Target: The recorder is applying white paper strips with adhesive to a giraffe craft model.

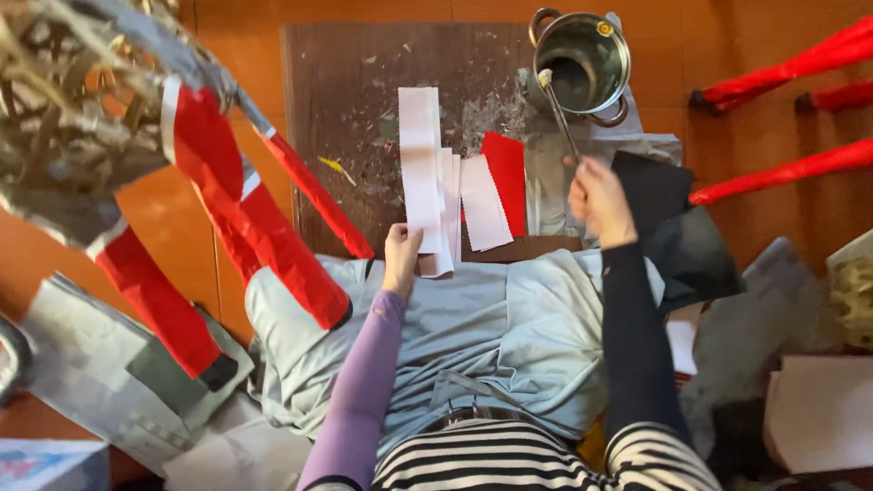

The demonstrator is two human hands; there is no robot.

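A pale blue cloth [473, 336] covers the person's lap. The left hand [401, 257] pinches the near end of the white paper strips [435, 186] on the dark worktop [346, 109]. The right hand [600, 202] has its fingers clenched around a thin brush handle [562, 118], whose tip dips into the steel pot [582, 64] farther off. A red paper piece [506, 177] lies beside the strips.

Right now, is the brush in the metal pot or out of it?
In it. The brush tip rests inside the metal pot, its thin handle slanting out over the rim to the right hand, which grips its end.
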